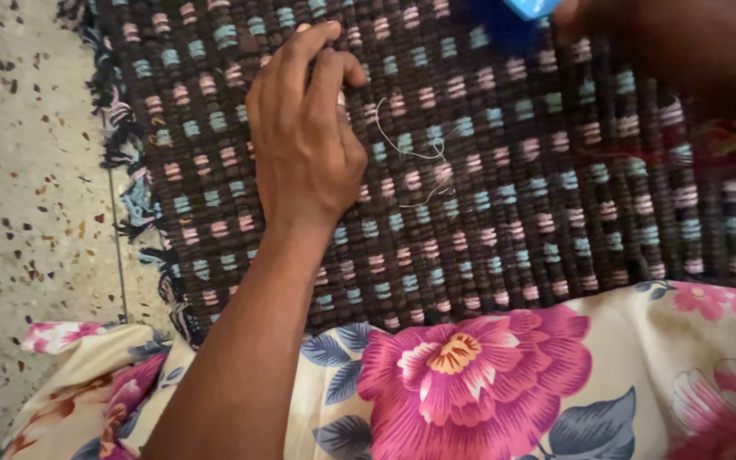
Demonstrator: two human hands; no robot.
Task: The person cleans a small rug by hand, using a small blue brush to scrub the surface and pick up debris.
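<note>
Rug: a woven rug [504, 204] in dark brown, with small pink and pale blue blocks in rows across it; it lies flat on the floor and fills most of the view.
Thread: a thin pale thread [415, 153] lies loose in a curl on the rug's surface, just right of the left hand.
Rug edge: the left edge ends in a ragged fringe [129, 196] of dark, blue and pink strands, running down the frame from top to bottom.
Open room: speckled stone floor [27, 170] lies bare beyond the fringe on the left; the near edge of the rug is covered by floral cloth [487, 383], cream with large pink flowers and grey-blue leaves.
Left hand: the left hand [304, 128] rests on the rug near its upper left part, back upward, fingers bent and drawn together with the tips pressed into the weave; whether they pinch a strand cannot be told.
Right hand: only a blurred dark part of the right hand [683, 43] shows at the top right corner, above the rug; its grip cannot be told.
Blue object: a blurred bright blue object [513, 17] sits at the top edge, just beside the right hand.
</note>
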